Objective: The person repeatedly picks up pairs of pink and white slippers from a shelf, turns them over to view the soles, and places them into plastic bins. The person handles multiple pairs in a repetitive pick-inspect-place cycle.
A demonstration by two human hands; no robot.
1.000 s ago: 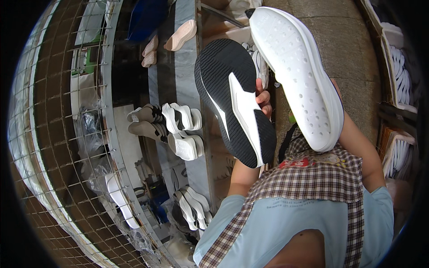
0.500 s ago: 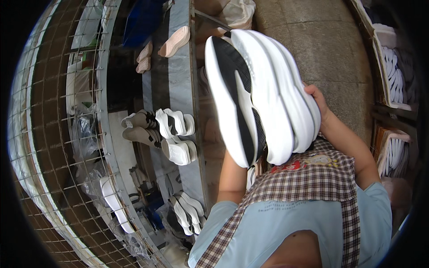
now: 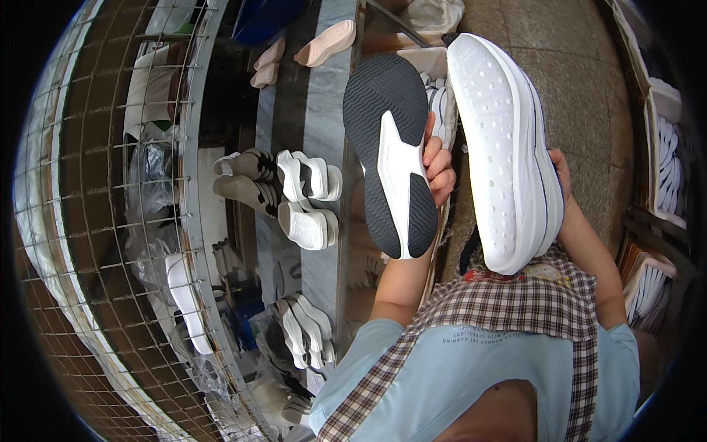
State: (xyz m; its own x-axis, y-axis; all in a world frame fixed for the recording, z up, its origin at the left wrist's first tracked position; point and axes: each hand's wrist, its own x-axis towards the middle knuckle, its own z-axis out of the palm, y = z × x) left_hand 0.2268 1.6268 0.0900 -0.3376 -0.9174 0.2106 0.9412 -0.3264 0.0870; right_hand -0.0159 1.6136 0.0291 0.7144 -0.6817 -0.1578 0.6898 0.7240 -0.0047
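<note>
My left hand [image 3: 440, 169] grips a shoe sole [image 3: 393, 173] by its right edge, with the fingers curled round it. Its underside faces up, showing black wavy tread and a white branching strip in the middle. To the right, my right hand [image 3: 561, 177] holds a stack of white shoe soles [image 3: 490, 147] upright by the outer side. The sole on the near face of that stack shows a white inner surface dotted with small round bumps. A narrow gap separates the stack from the single sole. Most of my right hand is hidden behind the stack.
On the grey bench [image 3: 320, 103] to the left lie white soles [image 3: 309, 225], pink soles [image 3: 328, 44] and more white soles [image 3: 305, 331]. Grey-and-black shoes [image 3: 247, 177] stand beside them. A wire mesh [image 3: 96, 221] runs along the far left. Boxes of white soles [image 3: 666, 169] line the right.
My left hand has drawn the black-treaded sole leftward off the stack and turned its underside up. The rest of the stack has shifted right in my right hand, exposing the bumpy inner face.
</note>
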